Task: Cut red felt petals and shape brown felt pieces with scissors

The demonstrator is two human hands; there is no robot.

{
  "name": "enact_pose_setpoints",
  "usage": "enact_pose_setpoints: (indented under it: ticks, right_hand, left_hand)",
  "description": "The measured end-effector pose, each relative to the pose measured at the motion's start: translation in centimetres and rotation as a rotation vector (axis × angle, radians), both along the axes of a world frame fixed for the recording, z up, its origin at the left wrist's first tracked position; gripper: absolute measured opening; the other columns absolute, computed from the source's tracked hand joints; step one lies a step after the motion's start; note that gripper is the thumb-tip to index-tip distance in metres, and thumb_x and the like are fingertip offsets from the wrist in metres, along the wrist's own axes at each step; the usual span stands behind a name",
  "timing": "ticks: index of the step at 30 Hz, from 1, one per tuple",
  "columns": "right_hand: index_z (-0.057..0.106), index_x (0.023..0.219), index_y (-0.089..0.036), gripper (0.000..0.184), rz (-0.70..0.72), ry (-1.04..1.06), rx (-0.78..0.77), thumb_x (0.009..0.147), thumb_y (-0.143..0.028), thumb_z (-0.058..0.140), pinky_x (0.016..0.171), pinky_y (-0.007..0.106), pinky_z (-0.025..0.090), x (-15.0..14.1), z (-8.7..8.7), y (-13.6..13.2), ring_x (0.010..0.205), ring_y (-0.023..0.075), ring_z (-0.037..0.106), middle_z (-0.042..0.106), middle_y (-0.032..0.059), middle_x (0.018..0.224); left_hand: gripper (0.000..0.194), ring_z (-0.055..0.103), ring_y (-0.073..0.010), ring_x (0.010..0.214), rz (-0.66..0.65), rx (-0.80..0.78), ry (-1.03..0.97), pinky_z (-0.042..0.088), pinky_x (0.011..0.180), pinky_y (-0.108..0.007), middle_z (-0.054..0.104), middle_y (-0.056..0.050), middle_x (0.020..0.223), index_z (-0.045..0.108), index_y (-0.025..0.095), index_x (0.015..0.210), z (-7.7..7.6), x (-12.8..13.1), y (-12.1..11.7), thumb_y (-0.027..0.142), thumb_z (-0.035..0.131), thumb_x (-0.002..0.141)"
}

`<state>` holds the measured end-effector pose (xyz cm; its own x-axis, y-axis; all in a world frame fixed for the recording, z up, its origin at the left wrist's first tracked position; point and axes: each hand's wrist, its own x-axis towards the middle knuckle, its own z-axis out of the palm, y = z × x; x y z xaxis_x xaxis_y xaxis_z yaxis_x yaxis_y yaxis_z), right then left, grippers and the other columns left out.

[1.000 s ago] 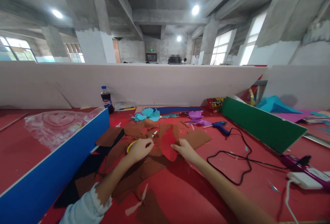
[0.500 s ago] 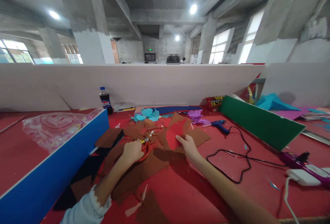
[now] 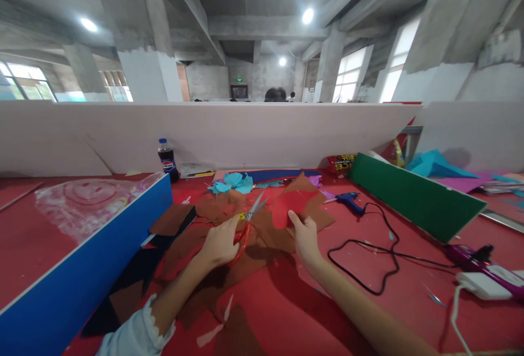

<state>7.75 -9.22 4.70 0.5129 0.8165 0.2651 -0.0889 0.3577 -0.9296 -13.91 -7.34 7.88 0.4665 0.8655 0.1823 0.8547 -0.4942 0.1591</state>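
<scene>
Fingers of my left hand (image 3: 221,242) are wrapped round the red handles of a pair of scissors (image 3: 254,207). The blades are parted and point up and to the right, short of the paper. In my right hand (image 3: 305,236) a red rounded paper piece (image 3: 290,203) is pinched between thumb and fingers, together with a pointed brown sheet (image 3: 303,182) behind it. Brown paper scraps (image 3: 233,263) lie spread on the red table under both hands.
A blue board (image 3: 102,247) stands at the left and a green board (image 3: 413,195) at the right. A glue gun (image 3: 350,202) with a black cable lies right of my hand. At the back are a cola bottle (image 3: 167,160) and turquoise crumpled paper (image 3: 233,182).
My left hand has shifted slightly right and the scissors have opened wider. My right hand has turned the red piece and brown sheet, moving them a little to the right.
</scene>
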Motion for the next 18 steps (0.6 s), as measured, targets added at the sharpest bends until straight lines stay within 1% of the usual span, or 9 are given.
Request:
enact_pose_setpoints:
  ticks: [5,9,12,15,18]
  right_hand:
    - [0.063,0.082,-0.013,0.038,0.000,-0.017,0.002,0.068,-0.048,0.056,0.055,0.026,0.040,-0.3,0.2,-0.1,0.060,0.0147,0.051,0.061,0.0017,0.063]
    - [0.063,0.085,-0.013,0.040,0.013,-0.013,0.004,0.068,-0.048,0.056,0.057,0.027,0.041,-0.5,0.4,-0.2,0.063,0.0166,0.053,0.063,0.0037,0.066]
    - [0.063,0.086,-0.013,0.038,0.043,0.009,0.004,0.068,-0.046,0.056,0.058,0.027,0.042,-0.6,0.6,-0.4,0.065,0.0170,0.054,0.064,0.0043,0.071]
    - [0.063,0.084,-0.013,0.032,0.073,0.016,0.010,0.070,-0.042,0.056,0.060,0.027,0.042,-0.7,0.8,-0.7,0.067,0.0166,0.054,0.064,0.0049,0.076]
    - [0.063,0.081,-0.013,0.029,0.083,0.000,0.018,0.071,-0.039,0.056,0.061,0.027,0.042,-0.8,0.8,-0.7,0.067,0.0157,0.053,0.063,0.0049,0.076]
  left_hand:
    - [0.056,0.045,-0.0208,0.113,-0.088,-0.089,-0.005,0.035,0.092,-0.031,0.047,-0.005,0.127,0.034,0.020,0.126,0.0,0.3,-0.6,0.024,0.044,0.071]
    - [0.057,0.046,-0.0221,0.112,-0.089,-0.130,-0.002,0.037,0.089,-0.032,0.049,-0.005,0.125,0.034,0.022,0.126,0.2,0.8,-1.1,0.022,0.045,0.070]
    - [0.057,0.047,-0.0229,0.111,-0.096,-0.134,-0.022,0.038,0.087,-0.031,0.049,-0.005,0.125,0.036,0.021,0.125,0.3,0.9,-1.3,0.021,0.046,0.069]
    - [0.051,0.052,-0.0236,0.105,-0.113,-0.123,-0.048,0.041,0.080,-0.031,0.054,-0.005,0.120,0.039,0.023,0.122,0.4,0.9,-1.4,0.022,0.044,0.071]
    - [0.048,0.054,-0.0236,0.101,-0.130,-0.115,-0.072,0.042,0.077,-0.030,0.057,-0.003,0.115,0.040,0.024,0.120,0.5,1.0,-1.5,0.023,0.043,0.073]
